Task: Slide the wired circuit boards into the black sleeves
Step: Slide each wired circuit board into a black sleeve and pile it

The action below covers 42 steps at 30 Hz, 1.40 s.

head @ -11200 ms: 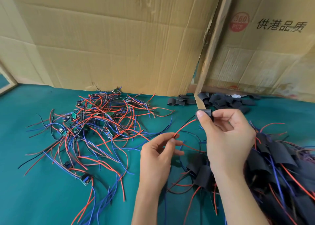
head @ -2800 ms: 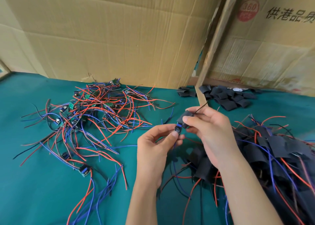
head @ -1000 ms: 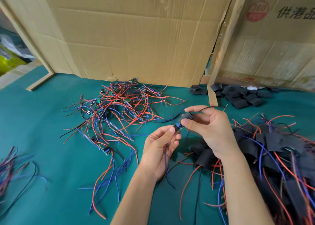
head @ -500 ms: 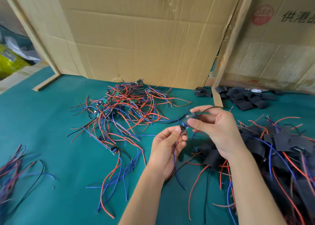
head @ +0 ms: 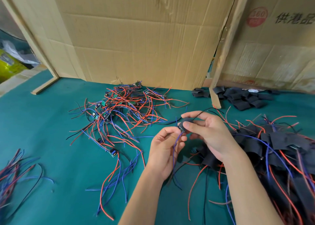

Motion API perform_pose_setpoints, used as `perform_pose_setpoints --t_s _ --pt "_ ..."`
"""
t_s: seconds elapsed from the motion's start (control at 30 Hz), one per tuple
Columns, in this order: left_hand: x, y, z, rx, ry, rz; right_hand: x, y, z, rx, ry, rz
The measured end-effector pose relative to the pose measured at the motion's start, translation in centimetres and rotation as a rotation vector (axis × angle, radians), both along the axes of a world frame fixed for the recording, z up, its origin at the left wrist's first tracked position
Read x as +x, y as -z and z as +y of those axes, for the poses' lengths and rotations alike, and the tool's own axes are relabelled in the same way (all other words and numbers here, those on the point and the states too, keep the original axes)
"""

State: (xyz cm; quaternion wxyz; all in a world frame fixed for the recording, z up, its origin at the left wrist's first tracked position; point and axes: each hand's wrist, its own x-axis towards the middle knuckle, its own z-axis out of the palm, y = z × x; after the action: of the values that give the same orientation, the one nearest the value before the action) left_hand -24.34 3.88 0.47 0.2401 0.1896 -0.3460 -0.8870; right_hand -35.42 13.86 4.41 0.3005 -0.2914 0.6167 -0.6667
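1. Above the green table (head: 51,182), near the middle of the view, both hands meet around one black sleeve (head: 185,122). Its long axis runs from far right down to near left, and its open near-left end faces the left hand (head: 164,154).
2. The right hand (head: 211,136) pinches the sleeve between thumb and curled fingers. A thin black wire (head: 206,111) leaves the sleeve's far end and arcs away to the right.
3. At the sleeve's near-left mouth, a small edge of a circuit board (head: 181,129) shows; most of it is hidden inside. The left hand's fingers curl narrowly around the blue wires (head: 175,144) that hang down from it across the palm.
4. The sleeve looks matte, dark and soft, short and tube-like.
5. Left of the hands and farther back lies a tangle of unsleeved boards (head: 126,108), small green boards with red, blue and black leads.
6. On the near right sits a heap of sleeved boards (head: 279,149), black fabric with wires poking out.
7. Far right, empty sleeves (head: 245,99) lie in a loose pile against the cardboard wall (head: 144,37).
8. The right-hand carton (head: 281,54) carries a red round stamp reading "360" and black Chinese characters, partly cut off at the frame edge.
9. At the near-left edge, a blurred bundle of loose wires (head: 15,170) rests on the table.
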Motion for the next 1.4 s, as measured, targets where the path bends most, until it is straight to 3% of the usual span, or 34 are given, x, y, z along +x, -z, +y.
perform_pose_setpoints --t_s 0.27,0.43,0.5,0.57,0.67,0.77,0.83,0.9,1.0,1.07,1.13,1.2,1.4 --pt "-0.7 -1.1 0.7 -0.071 -0.021 -0.125 -0.1 -0.9 0.7 0.111 -0.088 0.048" --pt "-0.3 -2.6 1.1 -0.095 0.024 -0.098 0.0 -2.9 1.8 0.258 -0.070 0.125" --pt "0.1 -3.1 0.9 -0.112 -0.002 -0.111 -0.2 -4.8 2.6 0.291 0.078 0.188" --pt "0.2 -3.7 1.1 -0.140 -0.022 -0.130 -0.5 -6.9 3.7 0.266 0.413 0.329" --pt "-0.7 -5.2 3.9 -0.318 0.049 -0.176 -0.7 -9.6 5.5 0.074 0.759 0.506" --pt "-1.9 -6.5 7.3 -0.559 0.193 -0.230 0.3 -10.7 5.6 -0.095 0.595 0.421" --pt "-1.3 -6.5 7.5 -0.988 0.243 -0.363 1.4 -10.7 4.7 -0.060 0.415 0.432" --pt "0.6 -5.8 5.6 -1.290 0.121 -0.519 2.4 -10.3 3.6 0.074 0.284 0.536" --pt "5.6 -4.3 -0.3 -1.277 -0.194 -0.743 3.0 -9.3 2.5 0.290 0.124 0.619" --pt "9.9 -2.6 -4.7 -1.273 -0.401 -1.032 3.1 -8.7 1.9 0.437 0.032 0.668" --pt "12.9 -1.3 -7.7 -1.215 -0.449 -1.258 3.3 -8.6 1.5 0.568 -0.046 0.718" --pt "13.9 -0.7 -8.6 -1.220 -0.392 -1.300 3.4 -8.6 1.4 0.630 -0.092 0.723" --pt "13.4 -0.7 -7.8 -1.340 -0.371 -1.203 2.6 -8.3 1.9 0.651 -0.042 0.713"
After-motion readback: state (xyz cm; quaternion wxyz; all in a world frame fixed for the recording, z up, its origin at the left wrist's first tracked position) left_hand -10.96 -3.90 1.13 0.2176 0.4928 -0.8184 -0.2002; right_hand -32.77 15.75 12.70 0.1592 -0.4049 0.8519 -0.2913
